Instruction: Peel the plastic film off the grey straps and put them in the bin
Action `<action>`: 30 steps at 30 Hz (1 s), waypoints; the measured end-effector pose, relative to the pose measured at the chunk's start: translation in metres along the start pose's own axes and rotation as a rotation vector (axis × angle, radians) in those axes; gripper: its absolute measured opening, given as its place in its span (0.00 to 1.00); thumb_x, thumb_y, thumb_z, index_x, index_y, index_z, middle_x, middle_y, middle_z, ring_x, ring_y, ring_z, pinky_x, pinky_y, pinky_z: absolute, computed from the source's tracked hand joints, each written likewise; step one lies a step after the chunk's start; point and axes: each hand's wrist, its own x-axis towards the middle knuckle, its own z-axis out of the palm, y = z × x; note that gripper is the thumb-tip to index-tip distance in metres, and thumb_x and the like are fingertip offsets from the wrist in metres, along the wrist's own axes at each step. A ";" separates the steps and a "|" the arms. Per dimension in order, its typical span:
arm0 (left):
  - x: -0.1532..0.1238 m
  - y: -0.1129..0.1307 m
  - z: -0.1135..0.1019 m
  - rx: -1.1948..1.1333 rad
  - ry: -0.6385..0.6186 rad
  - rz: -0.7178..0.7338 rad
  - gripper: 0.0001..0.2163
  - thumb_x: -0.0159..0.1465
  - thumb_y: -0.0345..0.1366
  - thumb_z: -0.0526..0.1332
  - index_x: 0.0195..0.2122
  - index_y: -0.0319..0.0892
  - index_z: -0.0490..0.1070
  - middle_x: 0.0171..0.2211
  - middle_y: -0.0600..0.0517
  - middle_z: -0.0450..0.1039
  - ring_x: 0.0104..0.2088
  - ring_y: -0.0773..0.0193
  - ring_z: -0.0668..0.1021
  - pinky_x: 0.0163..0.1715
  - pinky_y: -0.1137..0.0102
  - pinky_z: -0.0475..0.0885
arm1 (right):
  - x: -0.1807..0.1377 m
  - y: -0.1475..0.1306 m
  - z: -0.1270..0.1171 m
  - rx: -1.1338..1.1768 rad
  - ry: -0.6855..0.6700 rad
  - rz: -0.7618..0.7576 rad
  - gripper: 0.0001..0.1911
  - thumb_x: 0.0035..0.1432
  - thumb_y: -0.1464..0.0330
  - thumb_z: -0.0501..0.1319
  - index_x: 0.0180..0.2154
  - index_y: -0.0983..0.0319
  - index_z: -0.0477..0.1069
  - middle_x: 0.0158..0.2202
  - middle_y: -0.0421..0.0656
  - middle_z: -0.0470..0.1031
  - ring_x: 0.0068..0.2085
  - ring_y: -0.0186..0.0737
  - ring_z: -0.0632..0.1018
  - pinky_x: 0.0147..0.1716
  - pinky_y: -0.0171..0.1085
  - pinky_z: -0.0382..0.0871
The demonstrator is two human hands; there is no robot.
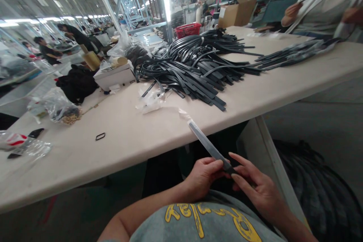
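Observation:
A flat dark strap in a clear plastic sleeve (208, 143) slants up and away from my body, its far end lying over the table's front edge. My left hand (202, 176) pinches it near the close end, thumb on top. Beside it, my right hand (255, 185) has its thumb against the dark end of the strap, with the index finger lifted; its other fingers are partly hidden beneath. Beyond the sleeve, a large heap of black straps (195, 68) spreads over the table, and a crumpled clear plastic bag (153, 100) lies at its near side.
On the pale table (136, 136) lies a black rectangular ring (100, 136). Plastic bags (64, 107), a black cloth bundle (78, 83) and a white box (115, 77) stand left. A red basket (188, 29) is behind. Another person (320, 11) works across the table at right.

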 end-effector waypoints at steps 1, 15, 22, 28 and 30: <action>0.001 0.001 0.000 0.002 0.032 0.020 0.16 0.53 0.42 0.73 0.37 0.35 0.81 0.39 0.44 0.78 0.38 0.63 0.77 0.42 0.70 0.70 | -0.009 0.008 -0.007 0.005 -0.010 0.021 0.28 0.61 0.57 0.59 0.61 0.57 0.62 0.36 0.42 0.79 0.28 0.37 0.80 0.30 0.33 0.77; -0.001 -0.022 0.011 0.179 0.020 0.058 0.21 0.51 0.46 0.73 0.41 0.36 0.81 0.42 0.42 0.79 0.43 0.55 0.78 0.45 0.66 0.69 | -0.025 0.033 -0.026 0.069 -0.016 0.065 0.29 0.62 0.54 0.58 0.61 0.58 0.63 0.33 0.42 0.79 0.24 0.35 0.77 0.27 0.33 0.76; 0.001 -0.034 0.012 0.265 -0.023 -0.059 0.21 0.48 0.46 0.74 0.39 0.38 0.81 0.39 0.44 0.79 0.40 0.58 0.77 0.41 0.68 0.69 | -0.043 0.068 -0.044 0.020 0.040 0.090 0.30 0.59 0.54 0.62 0.59 0.59 0.65 0.31 0.42 0.79 0.21 0.35 0.75 0.23 0.32 0.76; 0.004 -0.037 0.015 0.269 -0.012 0.014 0.20 0.50 0.45 0.72 0.38 0.35 0.81 0.35 0.44 0.79 0.35 0.60 0.77 0.39 0.68 0.68 | -0.032 0.061 -0.029 0.094 0.010 0.034 0.28 0.60 0.55 0.61 0.60 0.55 0.65 0.32 0.41 0.78 0.25 0.37 0.78 0.25 0.32 0.77; 0.004 -0.036 0.013 0.269 0.035 0.052 0.19 0.51 0.45 0.72 0.38 0.36 0.82 0.37 0.43 0.79 0.37 0.59 0.77 0.38 0.69 0.68 | -0.044 0.082 -0.042 0.111 -0.032 0.090 0.29 0.59 0.55 0.63 0.59 0.56 0.67 0.31 0.43 0.79 0.26 0.41 0.79 0.23 0.33 0.77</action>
